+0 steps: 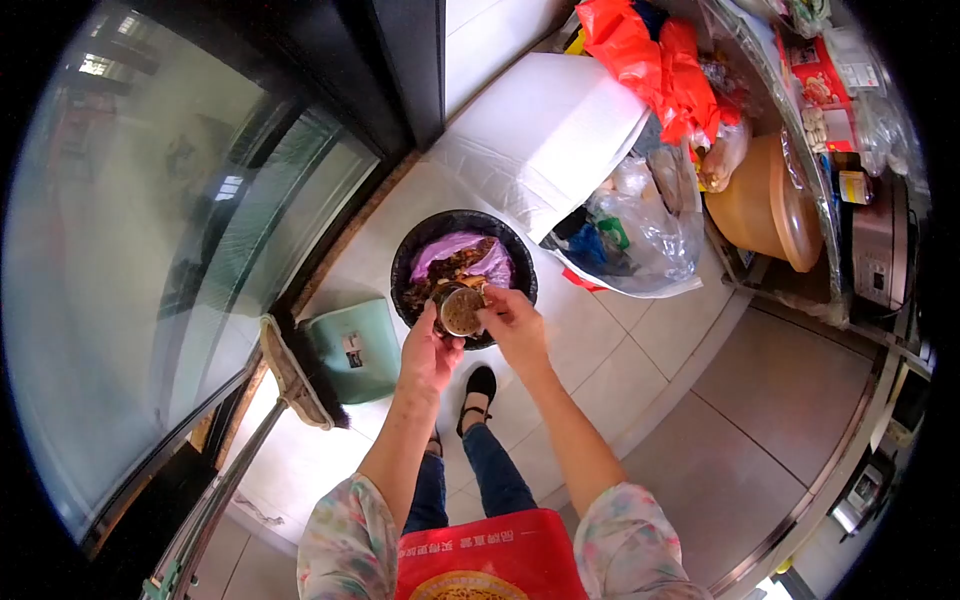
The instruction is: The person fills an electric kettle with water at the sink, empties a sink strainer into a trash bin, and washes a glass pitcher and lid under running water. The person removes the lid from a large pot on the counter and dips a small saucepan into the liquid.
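Both hands meet over a round black trash bin point(403, 250) lined with a crumpled purple bag point(495, 268). Dark, wet-looking food scraps point(455, 265) lie in the bag. My left hand point(430, 352) is closed around the side of a small round sink strainer point(461, 312), which has a shiny metal rim and a brownish face with small holes. From the other side, the fingers of my right hand point(514, 325) are closed at the strainer's edge. The strainer is tilted, with its round face turned up toward me; its far side is hidden.
A green dustpan point(375, 345) and a broom point(290, 375) stand left of the bin, beside a glass door point(180, 250). To the right are a large white bag point(560, 130) of plastic waste, red bags point(650, 65) and a rack holding a tan tub point(755, 200). My feet point(480, 390) are close to the bin.
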Motion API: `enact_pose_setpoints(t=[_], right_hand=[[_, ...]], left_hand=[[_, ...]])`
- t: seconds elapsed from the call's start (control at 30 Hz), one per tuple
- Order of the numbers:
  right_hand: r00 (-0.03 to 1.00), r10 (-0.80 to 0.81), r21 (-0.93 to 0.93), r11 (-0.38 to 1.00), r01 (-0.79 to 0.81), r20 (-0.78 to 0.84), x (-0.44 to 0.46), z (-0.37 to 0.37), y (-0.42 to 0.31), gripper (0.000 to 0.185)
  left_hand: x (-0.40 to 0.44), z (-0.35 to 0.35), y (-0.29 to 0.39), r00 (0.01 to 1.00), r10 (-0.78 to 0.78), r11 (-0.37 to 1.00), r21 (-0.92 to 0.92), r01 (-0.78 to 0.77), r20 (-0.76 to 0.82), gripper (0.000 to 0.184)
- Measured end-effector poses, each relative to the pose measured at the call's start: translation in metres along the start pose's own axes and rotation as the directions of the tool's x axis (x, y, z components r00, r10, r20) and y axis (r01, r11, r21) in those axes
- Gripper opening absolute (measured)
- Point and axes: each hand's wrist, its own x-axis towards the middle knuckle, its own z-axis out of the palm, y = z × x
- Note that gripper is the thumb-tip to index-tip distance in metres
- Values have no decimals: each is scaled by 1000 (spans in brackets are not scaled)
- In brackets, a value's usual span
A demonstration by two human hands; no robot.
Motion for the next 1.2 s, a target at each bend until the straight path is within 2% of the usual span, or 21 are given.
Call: enact_pose_setpoints(t=[0.07,0.17,0.27,0.37,0.4,0.5,0.57,0.6,0.67,0.7,0.73,0.8,0.83,0.9,0.93,1.0,1.03,1.07,1.1,1.17,1.2], right_hand=[[1000,1,35,999,-1,5,-1,5,7,18],[986,-165,-140,977,158,-40,5,6,15,18],[942,-336,-353,884,306,-25,15,5,13,14],[971,-219,-468,871,151,-95,25,-2,39,13],[964,-256,-457,868,195,-74,26,-4,36,14],[980,-145,-240,965,108,-139,22,-4,27,15],[948,67,-38,996,-83,-311,15,-6,14,16],[909,176,74,984,-160,-378,16,-5,11,16],[907,-154,-272,961,45,-393,14,35,9,17],[882,-307,-435,891,133,-357,10,47,11,18],[936,-140,-310,950,35,-322,13,46,17,19],[968,179,-66,979,-193,-179,28,40,31,21],[978,27,-140,989,-57,-206,33,34,21,21],[940,-265,-298,934,194,-216,31,18,-7,22],[956,-221,-278,946,163,-192,26,13,-30,23],[901,-371,-322,901,291,-223,21,4,-56,26],[867,-440,-346,871,349,-235,17,3,-63,27],[898,-379,-317,899,301,-222,13,5,-65,33],[906,-417,-456,822,342,-73,13,14,-46,35],[885,-404,-669,595,445,230,16,34,15,39],[870,-336,-688,534,492,361,18,36,14,44]], left_hand=[[4,0,-2,1000,12,1000,3,-12,14,31],[3,5,-3,1000,24,1000,-11,-24,1,31],[6,3,-3,999,33,999,-19,-33,-29,31],[5,1,1,998,56,998,-8,-56,-13,31],[6,0,3,998,57,998,-1,-57,-17,32],[8,-4,7,999,41,998,-45,-41,-2,34],[13,-8,13,998,15,988,-155,-5,64,35],[21,-18,13,980,3,976,-212,40,199,39],[33,26,-10,996,11,955,-295,-38,-93,37],[39,40,-19,970,1,943,-324,-82,-243,36],[44,38,-19,963,-79,916,-400,-32,-258,36],[58,-4,-17,984,-174,927,-333,173,26,38],[57,-13,-11,958,-233,922,-275,272,165,38],[57,-23,-9,966,-239,935,-246,255,94,40],[56,-24,-6,966,-246,934,-246,258,77,40],[51,-14,0,968,-249,946,-208,247,16,39],[53,-15,0,959,-252,938,-212,275,129,38],[56,-18,-2,937,-254,928,-213,306,240,37],[57,-21,-6,903,-254,917,-212,339,346,37],[55,-17,-22,939,-164,929,-273,250,302,38],[56,-10,-25,953,-112,934,-297,198,282,39]])
